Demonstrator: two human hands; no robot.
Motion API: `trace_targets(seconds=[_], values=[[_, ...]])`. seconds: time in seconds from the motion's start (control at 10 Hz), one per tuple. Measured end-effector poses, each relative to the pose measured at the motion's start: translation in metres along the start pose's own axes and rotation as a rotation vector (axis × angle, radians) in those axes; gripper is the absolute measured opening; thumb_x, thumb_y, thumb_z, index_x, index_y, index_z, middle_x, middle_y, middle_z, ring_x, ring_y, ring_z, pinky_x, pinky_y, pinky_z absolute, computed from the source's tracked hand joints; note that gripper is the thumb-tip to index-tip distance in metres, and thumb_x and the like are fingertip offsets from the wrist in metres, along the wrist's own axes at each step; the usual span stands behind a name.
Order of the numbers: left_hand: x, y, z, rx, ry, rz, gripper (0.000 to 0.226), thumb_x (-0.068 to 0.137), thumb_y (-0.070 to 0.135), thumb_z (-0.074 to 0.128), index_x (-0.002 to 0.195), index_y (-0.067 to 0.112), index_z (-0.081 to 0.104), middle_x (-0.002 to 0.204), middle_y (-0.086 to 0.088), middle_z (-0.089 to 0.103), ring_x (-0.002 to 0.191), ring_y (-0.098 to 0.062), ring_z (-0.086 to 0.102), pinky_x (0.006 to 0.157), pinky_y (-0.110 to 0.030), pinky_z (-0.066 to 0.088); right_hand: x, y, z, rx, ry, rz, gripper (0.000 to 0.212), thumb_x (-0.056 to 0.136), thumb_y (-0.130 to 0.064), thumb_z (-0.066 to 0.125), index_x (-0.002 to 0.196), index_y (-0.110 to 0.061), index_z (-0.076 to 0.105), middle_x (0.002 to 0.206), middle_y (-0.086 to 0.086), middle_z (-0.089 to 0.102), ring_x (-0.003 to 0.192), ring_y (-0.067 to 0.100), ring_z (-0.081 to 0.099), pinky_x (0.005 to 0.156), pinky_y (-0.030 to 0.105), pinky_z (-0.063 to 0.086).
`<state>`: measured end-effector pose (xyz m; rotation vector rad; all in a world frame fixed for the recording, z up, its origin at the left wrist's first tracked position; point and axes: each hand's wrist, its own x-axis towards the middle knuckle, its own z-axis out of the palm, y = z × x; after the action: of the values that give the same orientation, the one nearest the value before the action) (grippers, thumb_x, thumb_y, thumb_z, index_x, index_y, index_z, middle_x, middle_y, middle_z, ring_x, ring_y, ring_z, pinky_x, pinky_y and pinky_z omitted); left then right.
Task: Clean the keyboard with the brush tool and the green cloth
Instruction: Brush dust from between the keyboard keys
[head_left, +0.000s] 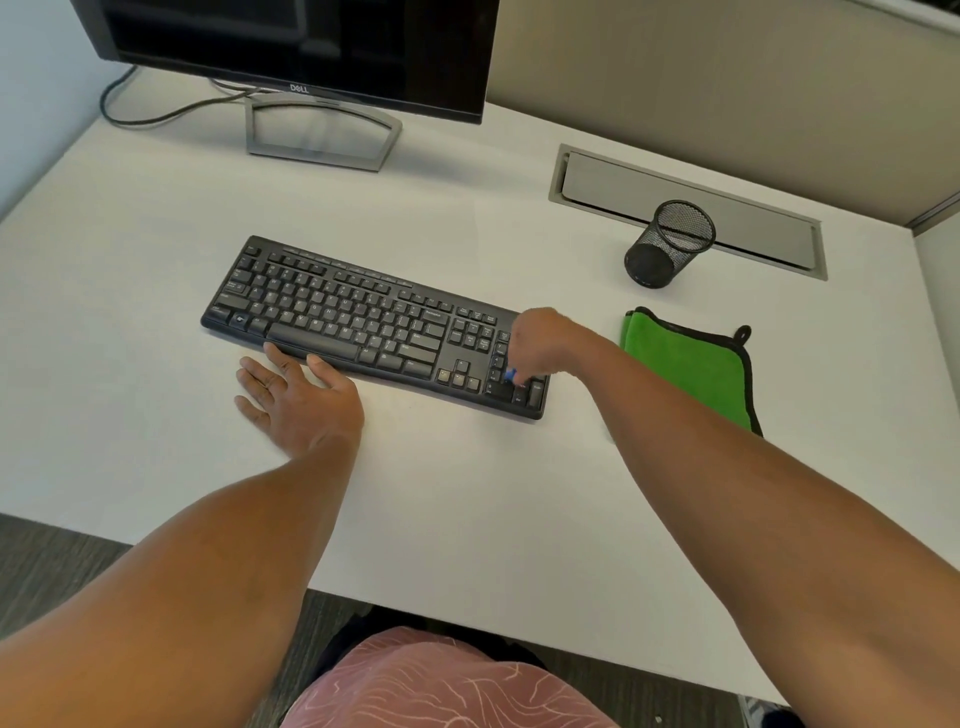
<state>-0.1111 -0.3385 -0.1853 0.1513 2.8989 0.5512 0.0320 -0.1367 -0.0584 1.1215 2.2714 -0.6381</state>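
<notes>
- Now the black keyboard (371, 327) lies slanted on the white desk (467, 493), in front of the monitor (296, 52).
- Over the keyboard's number pad, the right hand (540, 345) curls its fingers round a small blue brush tool (510, 375), whose tip touches the keys.
- At the keyboard's near edge, the left hand (298, 397) lies flat with fingers spread, fingertips against the rim.
- Right of the keyboard, apart from it, sits the folded green cloth (691, 364); a mesh pen cup (667, 244) stands beyond it.

Right hand (540, 343) pinches a blue brush tool (511, 375) on the keyboard (363, 322) numpad; left hand (296, 400) lies flat beside its front edge, green cloth (691, 364) off right.
</notes>
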Motion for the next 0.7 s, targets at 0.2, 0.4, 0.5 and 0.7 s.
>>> trace_targets(seconds=[0.2, 0.4, 0.5, 0.7], values=[[0.000, -0.001, 0.000, 0.006, -0.003, 0.003, 0.065, 0.104, 0.045, 0.012, 0.162, 0.018, 0.003, 0.169, -0.012, 0.001, 0.156, -0.024, -0.005, 0.125, -0.046, -0.006, 0.003, 0.003, -0.012, 0.202, 0.124, -0.020, 0.007, 0.078, -0.008, 0.068, 0.077, -0.009, 0.061, 0.074, 0.007, 0.056, 0.065, 0.020, 0.049, 0.062, 0.030, 0.049], [0.000, 0.000, -0.001, -0.002, -0.006, 0.004, 0.065, 0.104, 0.046, 0.013, 0.162, 0.018, 0.004, 0.169, -0.012, 0.001, 0.156, -0.024, -0.005, 0.125, -0.046, -0.006, 0.004, 0.003, -0.006, 0.095, 0.103, 0.019, 0.025, 0.086, -0.008, 0.061, 0.066, -0.010, 0.047, 0.066, 0.001, 0.046, 0.056, 0.013, 0.042, 0.047, 0.023, 0.034], [-0.001, 0.000, -0.001, 0.002, -0.002, 0.003, 0.065, 0.105, 0.045, 0.013, 0.162, 0.018, 0.004, 0.169, -0.012, 0.002, 0.156, -0.024, -0.004, 0.125, -0.045, -0.006, -0.001, 0.002, -0.010, 0.162, -0.154, -0.001, 0.025, 0.071, -0.013, 0.081, 0.093, -0.009, 0.069, 0.088, 0.006, 0.067, 0.077, 0.021, 0.060, 0.072, 0.029, 0.053], [-0.001, 0.000, -0.001, 0.004, -0.001, 0.005, 0.064, 0.105, 0.045, 0.013, 0.162, 0.018, 0.004, 0.169, -0.012, 0.002, 0.156, -0.024, -0.005, 0.125, -0.045, -0.006, 0.009, 0.002, -0.018, 0.192, 0.132, -0.008, 0.005, 0.082, -0.007, 0.063, 0.078, -0.007, 0.062, 0.081, 0.008, 0.058, 0.078, 0.023, 0.052, 0.056, 0.027, 0.041]])
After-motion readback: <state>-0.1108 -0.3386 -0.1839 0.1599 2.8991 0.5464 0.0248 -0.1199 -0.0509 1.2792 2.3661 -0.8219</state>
